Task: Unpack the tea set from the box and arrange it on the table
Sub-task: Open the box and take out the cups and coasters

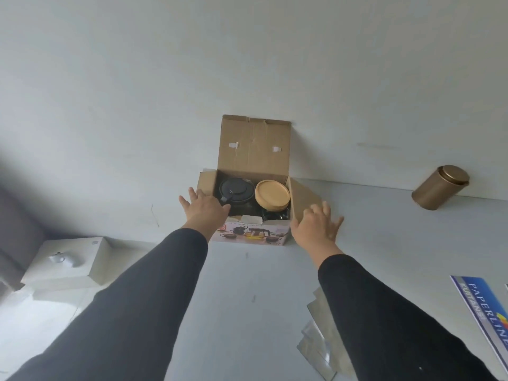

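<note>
A person's two arms in black sleeves reach forward toward an open cardboard box (254, 204) that stands on a pale grey table (247, 298), pushed back against a plain white wall (165, 78). The box's lid flap stands upright against that wall and its side flaps are folded outward, so the contents show from above: a black teapot lid (235, 190) on the box's left side, a stack of round wooden coasters or lids (272, 194) on its right, and dark glassware beneath, too shadowed to make out. The printed front of the box pictures the tea set. The left hand (204, 209) is at the box's near left corner, fingers spread and released, grasping nothing; the right hand (316, 225) hovers just beside the box's right flap, fingers likewise loose and empty. The hands seem placed either side to steady the box or reach in, and nothing is unpacked yet. Well to the right of the box a gold canister (439, 187) leans against the wall. Nearer than the box, to its right, lie clear plastic sleeves (324, 345) and a blue paper packet (486, 312); to its left, off the table, sits a white box (68, 259).
</note>
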Tool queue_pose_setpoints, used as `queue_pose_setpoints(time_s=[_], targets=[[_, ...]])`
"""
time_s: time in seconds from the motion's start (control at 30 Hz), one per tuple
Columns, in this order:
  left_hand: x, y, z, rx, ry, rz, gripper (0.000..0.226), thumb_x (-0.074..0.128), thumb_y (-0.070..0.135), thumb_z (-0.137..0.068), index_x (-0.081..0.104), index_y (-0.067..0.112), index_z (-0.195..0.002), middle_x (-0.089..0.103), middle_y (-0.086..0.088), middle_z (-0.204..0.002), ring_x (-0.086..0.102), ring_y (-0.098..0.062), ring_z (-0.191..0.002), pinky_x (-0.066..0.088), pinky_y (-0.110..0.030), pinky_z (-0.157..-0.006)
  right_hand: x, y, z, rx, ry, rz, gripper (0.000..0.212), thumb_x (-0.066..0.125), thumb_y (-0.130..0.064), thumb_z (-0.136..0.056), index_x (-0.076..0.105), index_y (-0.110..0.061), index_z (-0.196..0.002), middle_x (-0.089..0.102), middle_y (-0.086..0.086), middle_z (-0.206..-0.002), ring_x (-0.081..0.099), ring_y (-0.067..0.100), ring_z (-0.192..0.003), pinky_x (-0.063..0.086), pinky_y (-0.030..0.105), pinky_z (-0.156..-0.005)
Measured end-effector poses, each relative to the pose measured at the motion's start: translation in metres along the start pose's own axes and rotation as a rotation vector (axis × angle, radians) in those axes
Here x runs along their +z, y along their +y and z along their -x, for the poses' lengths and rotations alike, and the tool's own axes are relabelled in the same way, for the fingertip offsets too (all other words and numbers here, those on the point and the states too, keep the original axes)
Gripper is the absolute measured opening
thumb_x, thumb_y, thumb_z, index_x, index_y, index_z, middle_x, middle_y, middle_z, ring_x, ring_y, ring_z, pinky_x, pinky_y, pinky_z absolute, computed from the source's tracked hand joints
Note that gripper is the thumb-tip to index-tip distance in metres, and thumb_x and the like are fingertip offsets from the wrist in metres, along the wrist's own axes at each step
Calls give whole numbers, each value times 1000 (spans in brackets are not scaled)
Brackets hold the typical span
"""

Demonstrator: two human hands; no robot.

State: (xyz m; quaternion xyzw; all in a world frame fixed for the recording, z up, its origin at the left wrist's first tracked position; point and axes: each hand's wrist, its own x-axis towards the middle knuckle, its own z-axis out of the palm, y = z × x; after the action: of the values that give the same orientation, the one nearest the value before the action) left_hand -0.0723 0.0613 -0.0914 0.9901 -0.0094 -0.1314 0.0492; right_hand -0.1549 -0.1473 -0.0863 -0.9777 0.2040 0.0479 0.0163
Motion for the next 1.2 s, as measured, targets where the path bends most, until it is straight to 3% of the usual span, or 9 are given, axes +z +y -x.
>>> queue_pose_setpoints(time_s=[0.1,0.23,0.43,0.57,0.63,0.73,0.9,1.03,1.2], targets=[[12,4,0,-25,72,65,77,44,58,-91,31,4,-145,30,-12,-151,10,-31,-146,13,-53,-115,8,-4,-10,-87,-22,-87,50,32,-44,-97,51,-10,-129,46,6,-139,34,23,-132,29,47,-106],[6,7,-4,231,275,43,61,67,49,-81,48,23,-132,37,-1,-144,23,-21,-140,21,-45,-112,13,-7,-32,-194,96,-163,59,48,-55,-89,48,-11,-129,51,8,-131,45,26,-121,39,39,-98],[-7,26,-18,487,173,-212,60,75,51,-71,54,33,-124,20,0,-154,4,-24,-146,16,-49,-114,17,-19,-63,-343,56,-217,82,67,-61,-74,40,-17,-137,44,4,-139,45,26,-124,40,36,-100],[-12,32,-20,606,201,-300,48,75,51,-71,57,32,-112,16,0,-153,0,-26,-145,14,-53,-115,19,-21,-75,-381,117,-127,85,59,-76,-66,46,-23,-130,50,2,-133,46,25,-122,43,40,-96],[-9,35,-19,619,155,-296,32,69,49,-78,62,34,-105,11,2,-156,-6,-26,-146,10,-55,-116,18,-21,-77,-402,97,-144,80,54,-76,-72,46,-23,-130,48,1,-136,44,24,-124,40,41,-99],[-7,36,-19,585,90,-291,21,64,47,-84,67,37,-102,2,6,-158,-15,-28,-146,5,-58,-116,11,-22,-80,-419,15,-216,76,61,-65,-76,42,-21,-134,40,1,-143,37,23,-131,34,42,-107],[-9,32,-25,510,-33,-406,25,65,32,-88,65,41,-112,-6,6,-160,-21,-29,-145,5,-61,-115,5,-23,-91,-439,-74,-263,83,72,-56,-71,39,-16,-136,23,6,-153,24,26,-140,28,41,-110],[-16,38,-27,529,-83,-530,32,64,42,-86,64,37,-118,-4,3,-160,-19,-30,-145,6,-62,-114,3,-27,-99,-435,-127,-274,88,74,-56,-68,38,-14,-136,31,8,-147,30,27,-135,33,42,-109],[-21,46,-31,625,-86,-592,34,69,40,-82,66,34,-115,2,4,-160,-16,-25,-147,5,-62,-114,2,-30,-102,-425,-140,-310,86,76,-53,-68,37,-16,-134,41,6,-138,39,26,-125,39,40,-99]])
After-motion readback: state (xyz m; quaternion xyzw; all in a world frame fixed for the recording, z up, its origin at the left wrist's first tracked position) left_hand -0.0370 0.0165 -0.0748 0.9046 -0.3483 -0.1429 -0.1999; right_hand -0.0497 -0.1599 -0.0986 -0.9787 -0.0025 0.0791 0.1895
